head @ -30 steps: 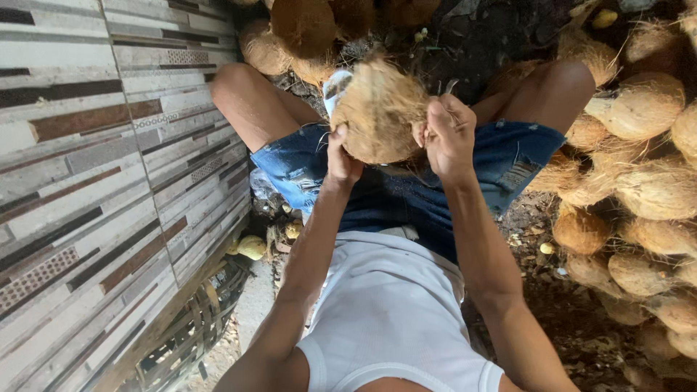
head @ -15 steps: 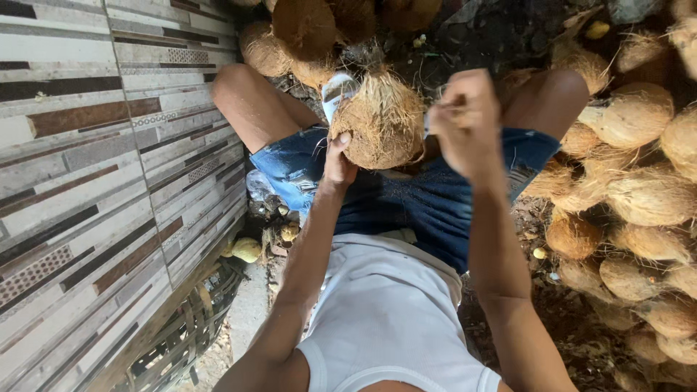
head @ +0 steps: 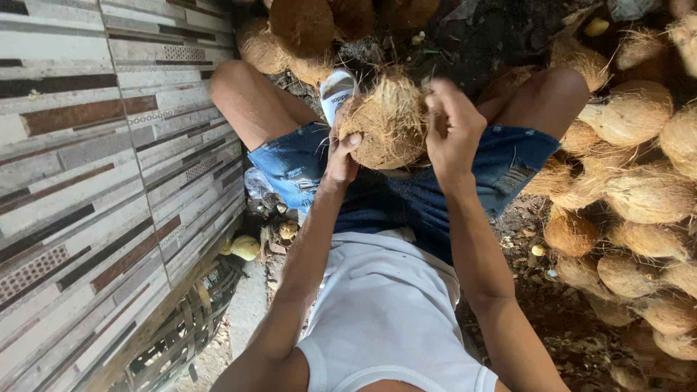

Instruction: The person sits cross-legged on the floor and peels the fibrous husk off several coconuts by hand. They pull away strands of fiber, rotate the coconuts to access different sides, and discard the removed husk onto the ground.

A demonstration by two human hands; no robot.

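I sit with knees apart in blue denim shorts and a white shirt. A brown, fibrous coconut (head: pixel 386 123) is held up over my lap. My left hand (head: pixel 340 149) cups its left underside, thumb pressed on the husk. My right hand (head: pixel 451 131) clutches the coconut's right side, fingers curled into loose fibres at its top. A white sandal (head: pixel 336 91) shows just behind the coconut.
A tiled wall (head: pixel 94 167) runs along the left. A pile of husked coconuts (head: pixel 639 189) fills the right side, more coconuts (head: pixel 305 29) lie at the top. A woven basket (head: pixel 181 334) and small yellowish fruit (head: pixel 245 247) sit by the wall on dirt ground.
My right hand lifted off the coconut's right side and pulled away half a second ago, then came back onto its upper right. The left hand kept holding the coconut, which turned slightly.
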